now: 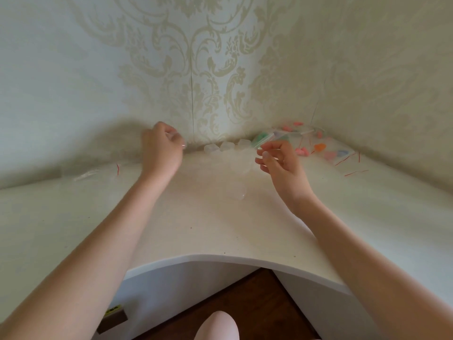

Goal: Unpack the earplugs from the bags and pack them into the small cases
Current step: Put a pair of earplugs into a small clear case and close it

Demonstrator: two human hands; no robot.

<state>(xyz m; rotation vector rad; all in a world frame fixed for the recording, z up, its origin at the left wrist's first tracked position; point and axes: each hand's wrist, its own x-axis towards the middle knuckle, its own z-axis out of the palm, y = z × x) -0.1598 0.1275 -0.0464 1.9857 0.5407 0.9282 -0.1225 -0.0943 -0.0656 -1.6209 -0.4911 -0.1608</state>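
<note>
Earplugs, pink foam, left hand curled on something clear, right hand loosely curled

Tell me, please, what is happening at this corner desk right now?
A person is sorting earplugs at a white desk. Both hands are raised above it: the left hand has its fingers curled around something small and clear, and the right hand pinches a thin item too blurred to name. Small clear cases line the wall, and bags of coloured earplugs lie at the right.
</note>
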